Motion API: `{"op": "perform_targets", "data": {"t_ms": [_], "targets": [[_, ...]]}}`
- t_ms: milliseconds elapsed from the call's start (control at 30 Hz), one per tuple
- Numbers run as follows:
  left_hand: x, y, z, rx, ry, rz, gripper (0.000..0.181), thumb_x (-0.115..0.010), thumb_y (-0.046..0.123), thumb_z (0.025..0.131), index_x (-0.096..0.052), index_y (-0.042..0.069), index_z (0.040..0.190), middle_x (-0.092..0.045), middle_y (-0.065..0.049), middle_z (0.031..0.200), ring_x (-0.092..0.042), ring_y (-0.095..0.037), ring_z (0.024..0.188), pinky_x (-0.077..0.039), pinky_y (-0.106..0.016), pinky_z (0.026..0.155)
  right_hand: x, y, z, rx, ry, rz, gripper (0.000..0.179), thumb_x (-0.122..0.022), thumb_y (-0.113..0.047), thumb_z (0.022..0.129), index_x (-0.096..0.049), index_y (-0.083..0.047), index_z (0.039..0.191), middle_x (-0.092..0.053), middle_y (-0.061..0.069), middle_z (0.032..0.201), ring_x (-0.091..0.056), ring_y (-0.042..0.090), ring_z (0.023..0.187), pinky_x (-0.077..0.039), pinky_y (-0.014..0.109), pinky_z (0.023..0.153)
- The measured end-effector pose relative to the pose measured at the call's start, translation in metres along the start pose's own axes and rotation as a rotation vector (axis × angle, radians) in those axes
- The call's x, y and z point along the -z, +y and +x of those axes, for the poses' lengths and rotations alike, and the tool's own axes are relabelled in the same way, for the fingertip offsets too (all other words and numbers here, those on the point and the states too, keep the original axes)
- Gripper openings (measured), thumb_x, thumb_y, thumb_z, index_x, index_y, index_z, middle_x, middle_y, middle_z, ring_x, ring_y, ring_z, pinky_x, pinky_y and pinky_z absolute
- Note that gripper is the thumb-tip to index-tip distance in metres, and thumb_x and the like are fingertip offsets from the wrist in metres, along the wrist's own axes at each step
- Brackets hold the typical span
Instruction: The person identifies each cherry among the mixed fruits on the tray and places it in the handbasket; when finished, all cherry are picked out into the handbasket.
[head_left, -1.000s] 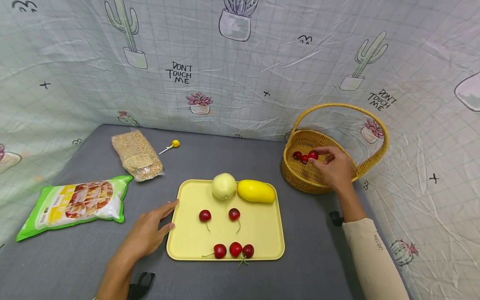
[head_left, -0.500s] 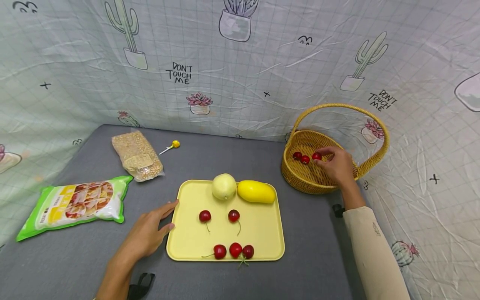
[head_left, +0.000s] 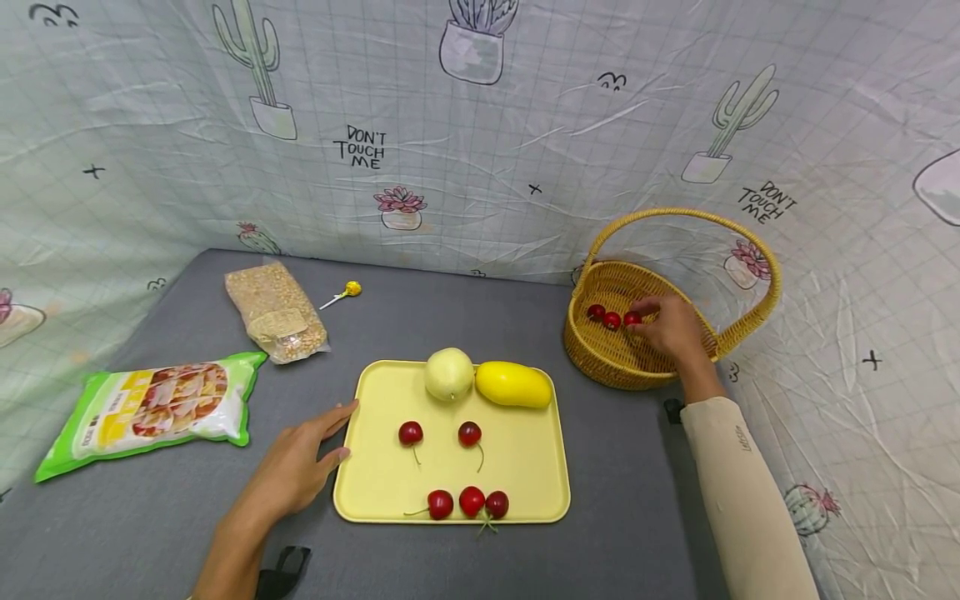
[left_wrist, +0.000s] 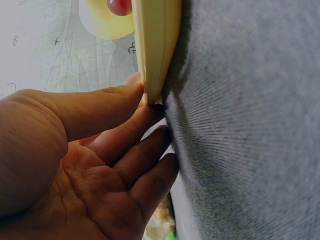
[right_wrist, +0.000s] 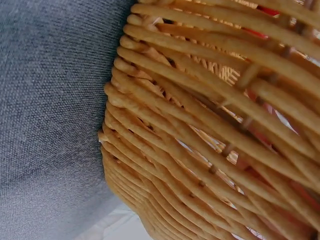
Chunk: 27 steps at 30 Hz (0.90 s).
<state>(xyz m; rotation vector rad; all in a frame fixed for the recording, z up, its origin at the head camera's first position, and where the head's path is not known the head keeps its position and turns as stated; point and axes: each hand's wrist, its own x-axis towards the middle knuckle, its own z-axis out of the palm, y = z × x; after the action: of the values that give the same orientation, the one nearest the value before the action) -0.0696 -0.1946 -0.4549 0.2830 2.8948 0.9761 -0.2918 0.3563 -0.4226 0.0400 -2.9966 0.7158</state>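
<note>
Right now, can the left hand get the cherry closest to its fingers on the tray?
Yes, it looks that way. The left hand touches the edge of the tray, and only that low edge stands between its fingers and the cherry.

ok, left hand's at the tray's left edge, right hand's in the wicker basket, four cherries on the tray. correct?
Count's off: the head view shows five cherries on the yellow tray, two mid-tray, three along the near edge. Left hand at its left edge and right hand in the wicker basket stand.
</note>
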Motion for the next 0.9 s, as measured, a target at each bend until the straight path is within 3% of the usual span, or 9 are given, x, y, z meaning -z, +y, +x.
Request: {"op": "perform_targets", "data": {"t_ms": [600, 733, 900], "targets": [[0.000, -0.001, 0.001, 0.000, 0.004, -0.001, 0.067, -0.075, 0.005, 0.096, -0.051, 0.008, 0.158, -0.055, -0.027, 0.154, -0.056, -0.052, 0.140, -0.046, -0.071, 0.112, -0.006, 0.004, 0.005, 0.002, -0.059, -0.053, 0.037, -0.080, -0.021, 0.096, -0.075, -0.005, 0.129, -0.074, 0.021, 0.130, -0.059, 0.046, 0.128, -0.044, 0.064, 0.111], [-0.001, -0.001, 0.001, 0.002, -0.001, -0.004, 0.067, -0.075, 0.005, 0.096, -0.051, 0.008, 0.159, -0.056, -0.026, 0.154, -0.055, -0.052, 0.140, -0.046, -0.071, 0.112, -0.002, 0.001, 0.002, 0.007, -0.048, -0.035, 0.039, -0.080, -0.022, 0.097, -0.074, -0.004, 0.132, -0.071, 0.023, 0.135, -0.063, 0.046, 0.122, -0.050, 0.063, 0.104], [-0.001, -0.001, 0.000, 0.001, -0.002, -0.006, 0.068, -0.076, 0.004, 0.096, -0.051, 0.007, 0.159, -0.057, -0.025, 0.154, -0.055, -0.052, 0.140, -0.046, -0.071, 0.112, 0.007, -0.010, -0.006, 0.034, 0.000, 0.031, 0.040, -0.080, -0.021, 0.097, -0.074, -0.005, 0.132, -0.070, 0.023, 0.134, -0.067, 0.039, 0.100, -0.057, 0.051, 0.080]]}}
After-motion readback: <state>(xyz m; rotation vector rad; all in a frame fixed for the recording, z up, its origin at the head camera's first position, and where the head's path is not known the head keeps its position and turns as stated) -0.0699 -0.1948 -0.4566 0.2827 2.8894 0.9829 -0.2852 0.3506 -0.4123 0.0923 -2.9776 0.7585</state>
